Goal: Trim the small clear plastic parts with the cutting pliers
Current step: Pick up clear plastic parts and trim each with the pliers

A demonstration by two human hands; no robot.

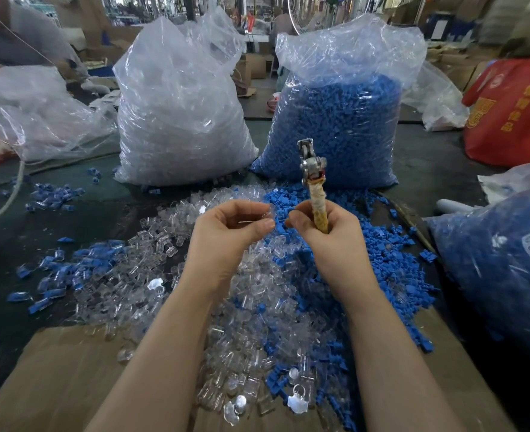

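My right hand grips the cutting pliers by their tape-wrapped handles, metal jaws pointing up and away. My left hand is raised beside it, thumb and fingers pinching a small clear plastic part that is hard to make out. The two hands nearly touch above a heap of loose clear parts mixed with small blue parts on the dark table.
Two tall plastic bags stand behind the heap: one of clear parts, one of blue parts. Another bag of blue parts lies at right, a red bag behind it. Cardboard covers the near edge.
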